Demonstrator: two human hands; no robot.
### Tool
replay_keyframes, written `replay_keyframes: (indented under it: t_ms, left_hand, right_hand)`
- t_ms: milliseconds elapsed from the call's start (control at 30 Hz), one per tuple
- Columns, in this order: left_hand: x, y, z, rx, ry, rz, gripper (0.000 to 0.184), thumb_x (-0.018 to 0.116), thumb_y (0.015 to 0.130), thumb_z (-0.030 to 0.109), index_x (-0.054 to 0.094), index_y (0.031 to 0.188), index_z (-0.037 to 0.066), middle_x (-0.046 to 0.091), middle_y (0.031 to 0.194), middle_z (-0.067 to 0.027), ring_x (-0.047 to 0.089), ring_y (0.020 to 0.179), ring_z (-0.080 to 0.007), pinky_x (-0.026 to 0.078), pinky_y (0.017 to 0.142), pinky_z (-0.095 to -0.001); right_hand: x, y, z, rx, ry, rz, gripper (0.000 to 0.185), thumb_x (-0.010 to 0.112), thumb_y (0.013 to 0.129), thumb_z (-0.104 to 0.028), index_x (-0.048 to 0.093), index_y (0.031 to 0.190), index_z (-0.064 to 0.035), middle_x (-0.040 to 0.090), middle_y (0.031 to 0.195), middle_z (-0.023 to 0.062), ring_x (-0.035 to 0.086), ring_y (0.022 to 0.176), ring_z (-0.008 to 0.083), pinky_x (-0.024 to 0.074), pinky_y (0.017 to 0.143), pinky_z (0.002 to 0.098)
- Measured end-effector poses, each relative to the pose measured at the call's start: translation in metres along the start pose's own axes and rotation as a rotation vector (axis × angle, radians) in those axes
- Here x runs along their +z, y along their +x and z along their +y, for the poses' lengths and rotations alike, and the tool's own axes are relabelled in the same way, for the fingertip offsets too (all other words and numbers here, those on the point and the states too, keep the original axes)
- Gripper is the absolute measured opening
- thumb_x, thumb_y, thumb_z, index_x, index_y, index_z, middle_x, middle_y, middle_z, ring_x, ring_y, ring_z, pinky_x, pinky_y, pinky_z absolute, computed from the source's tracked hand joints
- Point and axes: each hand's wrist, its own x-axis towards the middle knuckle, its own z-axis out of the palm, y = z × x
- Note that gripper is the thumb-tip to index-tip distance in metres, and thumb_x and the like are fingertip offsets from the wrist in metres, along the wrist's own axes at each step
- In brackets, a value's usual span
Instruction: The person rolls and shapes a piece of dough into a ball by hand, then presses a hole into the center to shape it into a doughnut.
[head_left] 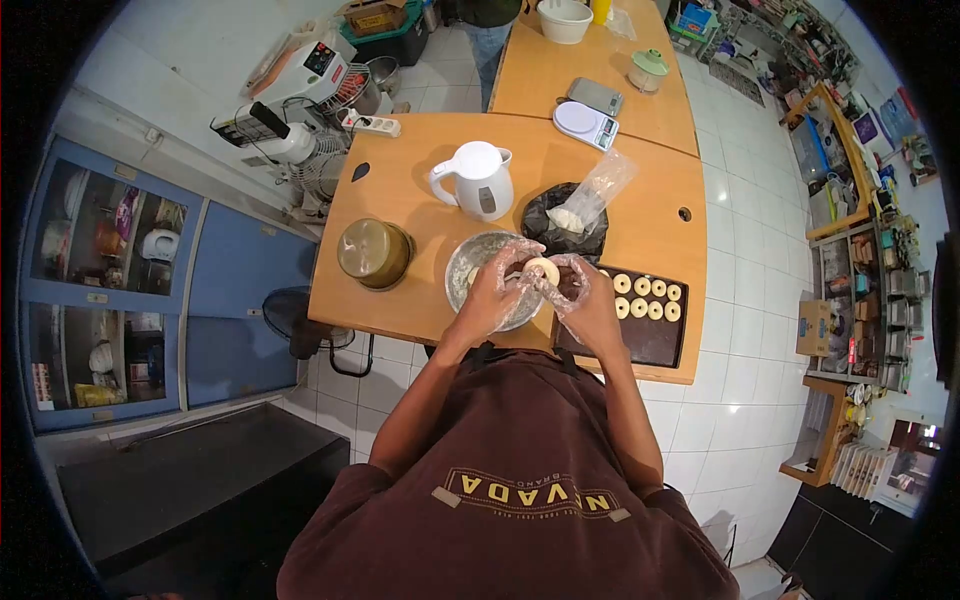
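A pale ring of dough (543, 267) is pinched between the fingers of my left hand (497, 288) and my right hand (584, 302). Flour or dough coats the fingers of both. Beneath my left hand sits a metal mixing bowl (459, 262) with floury walls, and some pale dough shows inside it, partly hidden by that hand. To the right, a dark baking tray (650, 345) carries rows of small dough rings (640, 307); my right hand and forearm cover part of its left side.
Behind the bowl stand a white electric kettle (484, 180) and a black plastic bag (540, 212) with a clear bag (606, 185) on it. A brownish metal pot (375, 253) is at left. Kitchen scales (585, 124) lie farther back. Another person (488, 40) stands beyond the table.
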Motion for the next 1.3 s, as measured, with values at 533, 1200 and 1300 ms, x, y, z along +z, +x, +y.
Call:
replay_keyframes:
  t_ms: [533, 1200, 1300]
  left_hand:
    - [-0.002, 0.004, -0.004, 0.009, -0.073, -0.032, 0.047, 0.066, 0.097, -0.001, 0.052, 0.141, 0.002, 0.060, 0.136, -0.0070, 0.058, 0.125, -0.0150, 0.051, 0.103, -0.0328]
    - [-0.007, 0.005, -0.003, -0.066, -0.113, 0.000, 0.039, 0.068, 0.097, 0.001, 0.057, 0.135, 0.000, 0.065, 0.129, -0.0097, 0.063, 0.119, -0.0162, 0.053, 0.103, -0.0333]
    - [-0.006, 0.011, -0.003, -0.075, -0.070, 0.013, 0.035, 0.068, 0.098, 0.003, 0.059, 0.131, -0.001, 0.067, 0.127, -0.0097, 0.063, 0.116, -0.0158, 0.053, 0.101, -0.0336]
  right_hand:
    - [-0.002, 0.003, -0.009, 0.023, 0.043, -0.004, 0.026, 0.078, 0.089, -0.009, 0.069, 0.111, 0.0019, 0.076, 0.097, 0.0163, 0.075, 0.089, 0.0207, 0.0562, 0.080, 0.0341]
    - [0.000, 0.005, 0.005, 0.084, 0.027, 0.088, 0.030, 0.078, 0.089, -0.011, 0.071, 0.115, 0.0017, 0.077, 0.099, 0.0169, 0.075, 0.087, 0.0235, 0.0565, 0.080, 0.0346]
    - [0.002, 0.002, 0.007, 0.049, 0.043, 0.069, 0.026, 0.076, 0.092, -0.010, 0.071, 0.116, 0.0002, 0.077, 0.100, 0.0122, 0.073, 0.089, 0.0173, 0.0567, 0.080, 0.0318]
